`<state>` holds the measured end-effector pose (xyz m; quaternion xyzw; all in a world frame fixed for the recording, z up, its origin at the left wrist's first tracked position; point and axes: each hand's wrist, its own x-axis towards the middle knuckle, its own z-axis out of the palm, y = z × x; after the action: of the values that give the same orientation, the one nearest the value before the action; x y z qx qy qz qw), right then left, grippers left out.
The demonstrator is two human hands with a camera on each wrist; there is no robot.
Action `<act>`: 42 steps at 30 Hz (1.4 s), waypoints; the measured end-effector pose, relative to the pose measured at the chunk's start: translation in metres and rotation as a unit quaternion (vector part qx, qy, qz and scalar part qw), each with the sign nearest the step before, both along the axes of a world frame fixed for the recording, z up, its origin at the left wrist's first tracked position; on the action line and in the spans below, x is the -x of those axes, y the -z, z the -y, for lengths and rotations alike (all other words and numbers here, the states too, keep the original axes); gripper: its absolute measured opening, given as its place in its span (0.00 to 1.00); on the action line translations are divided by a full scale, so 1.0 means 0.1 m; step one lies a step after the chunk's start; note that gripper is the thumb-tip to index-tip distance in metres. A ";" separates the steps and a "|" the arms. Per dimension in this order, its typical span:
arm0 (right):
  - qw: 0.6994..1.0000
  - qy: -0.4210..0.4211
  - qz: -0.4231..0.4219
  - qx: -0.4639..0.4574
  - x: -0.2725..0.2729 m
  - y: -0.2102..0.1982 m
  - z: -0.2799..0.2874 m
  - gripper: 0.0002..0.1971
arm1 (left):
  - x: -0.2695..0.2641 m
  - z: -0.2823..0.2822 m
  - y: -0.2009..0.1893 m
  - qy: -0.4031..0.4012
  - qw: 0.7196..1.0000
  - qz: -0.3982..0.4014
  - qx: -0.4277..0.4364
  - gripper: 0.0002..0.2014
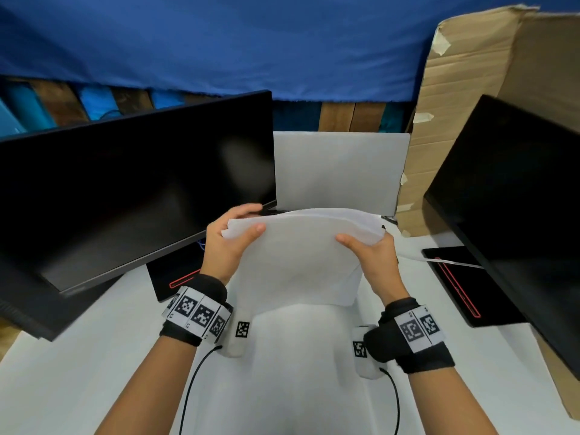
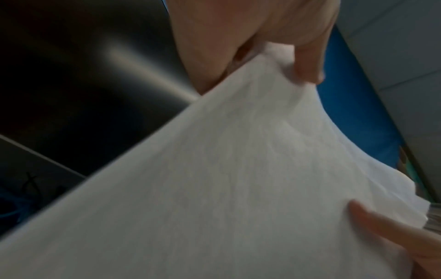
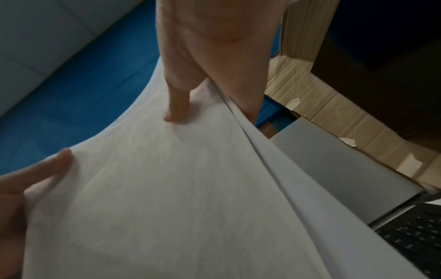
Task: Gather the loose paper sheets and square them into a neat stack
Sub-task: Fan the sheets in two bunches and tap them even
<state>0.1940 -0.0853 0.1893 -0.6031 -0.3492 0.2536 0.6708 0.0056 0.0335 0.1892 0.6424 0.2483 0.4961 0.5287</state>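
Sheets [image 1: 298,255]: held upright over the worktop [image 1: 94,372], long axis spanning between my hands. Left hand [image 1: 224,243] pinches the top left corner, right hand [image 1: 373,255] the top right; edges uneven.

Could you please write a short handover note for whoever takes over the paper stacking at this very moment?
Left hand: grips the left side of the paper sheets, thumb on the near face.
Right hand: grips the right side the same way.
Sheets: held upright between both hands above the white table, bowed, between the two dark monitors.
Done: sheets gathered into one bundle.
Left: top edges are not flush and fan out at the right corner; square them, then set the stack down. One thin white strip on the right may be a stray sheet; I cannot tell.
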 end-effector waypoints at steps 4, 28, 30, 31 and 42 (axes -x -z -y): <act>1.000 0.007 0.008 -0.025 0.00 -0.14 -0.01 0.12 | -0.02 0.04 -0.16 -0.033 0.998 0.038 -0.025 0.09; 0.990 0.105 -0.043 -0.082 0.20 -0.13 -0.15 0.07 | 0.04 0.07 0.04 -0.103 0.994 0.034 -0.003 0.09; 0.993 0.059 -0.046 -0.097 0.15 -0.11 -0.14 0.05 | 0.08 0.01 0.11 -0.073 0.997 -0.008 0.024 0.09; 0.995 0.035 -0.041 -0.080 0.12 -0.07 -0.13 0.08 | 0.10 -0.01 0.16 -0.052 0.997 -0.031 0.054 0.09; 0.998 -0.042 -0.031 -0.028 0.08 -0.02 0.07 0.15 | 0.21 0.05 0.13 -0.023 0.996 -0.010 0.082 0.08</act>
<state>0.1858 -0.0922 0.1912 -0.5607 -0.3605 0.2901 0.6867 -0.0153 0.0286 0.1763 0.5955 0.3079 0.4796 0.5661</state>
